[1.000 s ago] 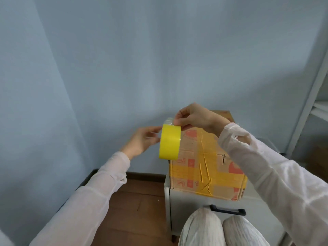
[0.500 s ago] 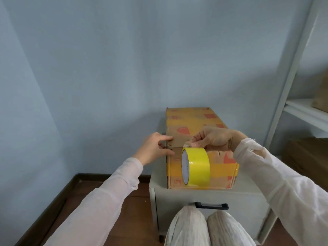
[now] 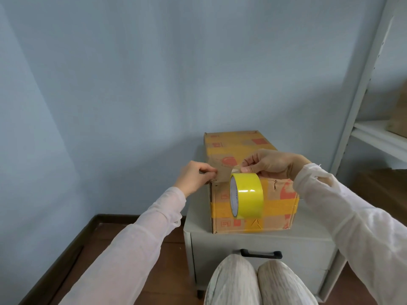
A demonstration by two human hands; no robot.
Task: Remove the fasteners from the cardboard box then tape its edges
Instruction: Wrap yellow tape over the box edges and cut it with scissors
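A cardboard box (image 3: 240, 148), patched with yellow tape and red prints, lies lengthwise on a low cabinet. A yellow tape roll (image 3: 247, 198) hangs upright in front of the box's near face. My right hand (image 3: 272, 165) pinches the roll's top, where a crumpled loose tape end shows. My left hand (image 3: 195, 177) is at the box's near left top corner, with curled fingers pinching the edge there. Small tears mark the near face at the right of the roll.
The pale grey cabinet (image 3: 264, 243) has a black drawer handle (image 3: 261, 254). My knees (image 3: 253, 282) are just in front of it. A white shelf unit (image 3: 378, 137) stands at the right, a blue wall behind, and wooden floor (image 3: 167, 271) at the left.
My right hand has brought the roll down from the box's upper left corner to its near face. My left hand has reached the box's corner and curled its fingers there.
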